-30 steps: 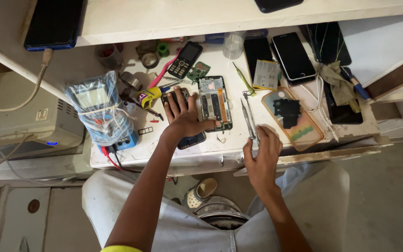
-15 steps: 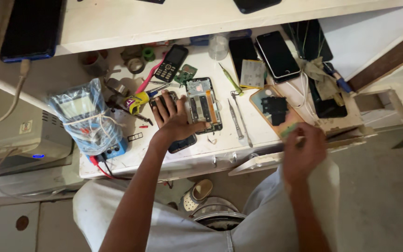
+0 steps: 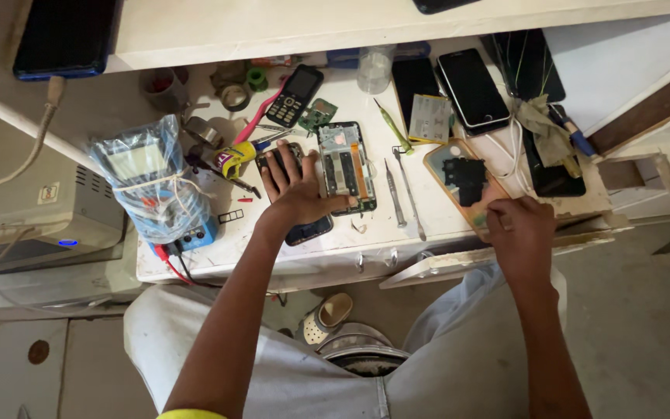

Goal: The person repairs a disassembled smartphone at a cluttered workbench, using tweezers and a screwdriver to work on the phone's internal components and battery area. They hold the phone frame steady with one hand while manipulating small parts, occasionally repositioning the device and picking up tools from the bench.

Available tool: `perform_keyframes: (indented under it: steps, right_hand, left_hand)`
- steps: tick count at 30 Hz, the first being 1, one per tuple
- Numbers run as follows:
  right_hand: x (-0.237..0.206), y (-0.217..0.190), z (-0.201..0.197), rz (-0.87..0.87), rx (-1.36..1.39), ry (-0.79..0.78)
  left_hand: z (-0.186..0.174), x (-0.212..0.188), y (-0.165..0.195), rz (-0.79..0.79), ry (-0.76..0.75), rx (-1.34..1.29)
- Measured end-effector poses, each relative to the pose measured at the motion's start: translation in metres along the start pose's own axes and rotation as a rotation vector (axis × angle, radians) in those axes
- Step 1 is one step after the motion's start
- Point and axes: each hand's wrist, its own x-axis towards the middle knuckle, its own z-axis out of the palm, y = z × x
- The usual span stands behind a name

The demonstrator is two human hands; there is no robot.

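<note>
My left hand (image 3: pixel 298 194) lies with spread fingers on a dark phone (image 3: pixel 313 230) on the white workbench (image 3: pixel 219 242). Its thumb rests against an opened phone (image 3: pixel 344 164) with bare circuit parts. Metal tweezers (image 3: pixel 410 194) and a thin tool lie just right of that phone, with no hand on them. My right hand (image 3: pixel 521 233) is at the bench's front edge, over the far end of an open drawer (image 3: pixel 443 265). It is beside a phone case (image 3: pixel 445 167) holding a black part. The right fingers are curled downward, and what they hold is hidden.
A multimeter wrapped in a plastic bag (image 3: pixel 149 182) stands at the left with red and black leads. A keypad phone (image 3: pixel 295 95), a green screwdriver (image 3: pixel 393 128), several smartphones (image 3: pixel 471 89), a cloth (image 3: pixel 544 128) and small jars crowd the back. A shelf runs above.
My right hand has set the tweezers down beside the opened phone and moved right to the drawer edge. My left hand has stayed on the dark phone.
</note>
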Motion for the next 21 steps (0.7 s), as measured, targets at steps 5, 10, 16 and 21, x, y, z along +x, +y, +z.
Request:
perform_keyframes:
  steps: [5, 10, 16, 21]
  right_hand:
    - [-0.002, 0.004, 0.005, -0.009, -0.077, 0.005]
    - [-0.001, 0.009, 0.010, -0.039, -0.080, -0.001]
    - [0.008, -0.012, 0.009, -0.040, -0.035, 0.056]
    - [0.020, -0.066, 0.025, -0.044, 0.220, -0.031]
  left_hand:
    - [-0.001, 0.000, 0.001, 0.005, -0.004, 0.005]
    - [-0.001, -0.001, 0.001, -0.003, -0.012, -0.002]
    - [0.000, 0.001, 0.001, 0.007, 0.000, 0.000]
    - [0.000, 0.000, 0.003, -0.004, -0.005, -0.010]
